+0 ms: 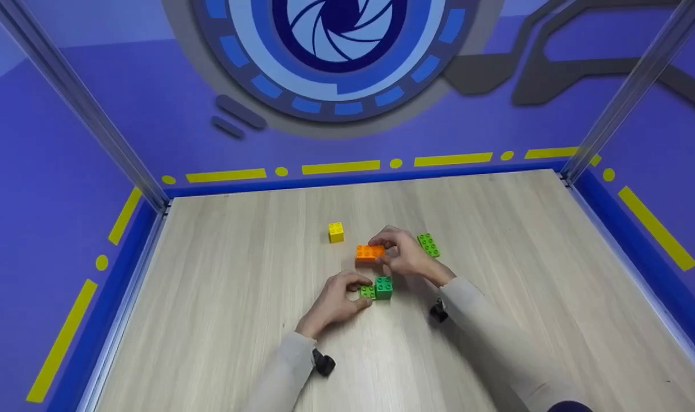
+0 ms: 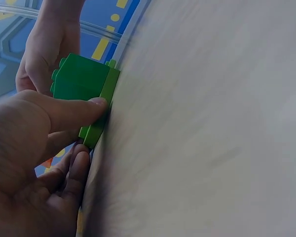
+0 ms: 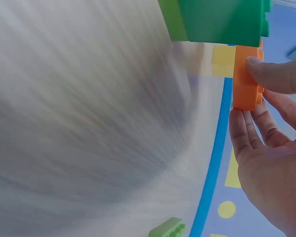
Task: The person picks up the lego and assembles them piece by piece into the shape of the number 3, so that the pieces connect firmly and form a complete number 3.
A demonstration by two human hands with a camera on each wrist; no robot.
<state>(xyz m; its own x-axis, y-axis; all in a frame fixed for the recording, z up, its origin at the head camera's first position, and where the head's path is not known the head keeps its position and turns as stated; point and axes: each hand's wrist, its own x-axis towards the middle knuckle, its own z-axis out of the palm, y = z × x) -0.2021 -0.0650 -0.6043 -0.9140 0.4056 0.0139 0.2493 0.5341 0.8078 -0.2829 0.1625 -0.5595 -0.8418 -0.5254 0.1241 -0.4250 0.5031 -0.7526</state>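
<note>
My left hand pinches a flat light-green toy brick between thumb and fingers, low at the tabletop. On the far end of that flat brick sits a taller dark-green brick, whose stacking shows side-on in the left wrist view. An orange brick is held by its right end in my right hand, just beyond the green pair. The right wrist view shows the thumb on one side of the orange brick and fingers at its end, with the brick raised off the table.
A yellow brick stands farther back, left of the orange one. Another flat light-green brick lies on the wooden table just right of my right hand. Blue-purple panels border the table at the back and sides.
</note>
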